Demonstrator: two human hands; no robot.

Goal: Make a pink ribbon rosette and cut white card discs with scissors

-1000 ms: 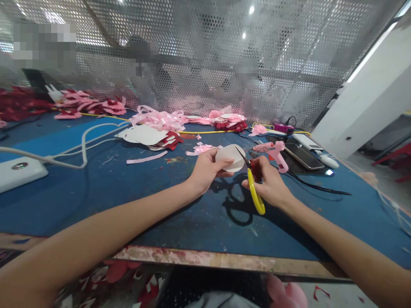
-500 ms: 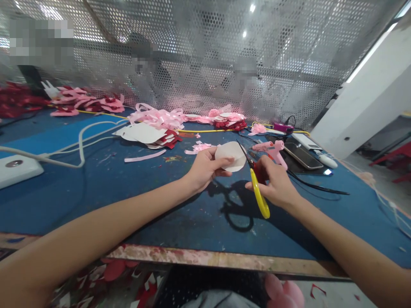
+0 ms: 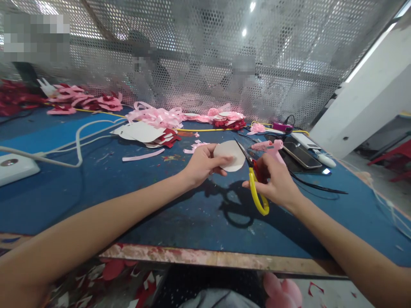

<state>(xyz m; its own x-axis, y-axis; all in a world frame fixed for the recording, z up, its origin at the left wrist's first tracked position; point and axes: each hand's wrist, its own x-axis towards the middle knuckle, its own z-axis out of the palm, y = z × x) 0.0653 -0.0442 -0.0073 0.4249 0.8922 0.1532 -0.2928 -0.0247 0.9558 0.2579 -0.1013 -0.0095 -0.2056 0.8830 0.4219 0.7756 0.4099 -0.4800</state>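
A rounded white paper piece (image 3: 229, 155) is pinched between the thumb and fingers of my left hand (image 3: 205, 164), above the middle of the blue table. Scissors with yellow-edged handles (image 3: 257, 194) are in my right hand (image 3: 278, 182), whose fingers curl round the handles. The blades point up and left, beside the paper's right edge. A red part of the handle shows near my fingers. Both hands are close together, and their shadow falls on the table below.
White and red cut sheets (image 3: 144, 132) lie left of centre near pink ribbons (image 3: 154, 114). A pink glue gun (image 3: 272, 147), a phone (image 3: 302, 155) and black cables are at right. A white power strip (image 3: 19, 167) sits at left; a metal mesh (image 3: 199, 55) stands behind.
The scissors have turned slightly in my right hand, so their handle loop shows wider. The white paper looks rounder and tilted a little differently in my left hand.
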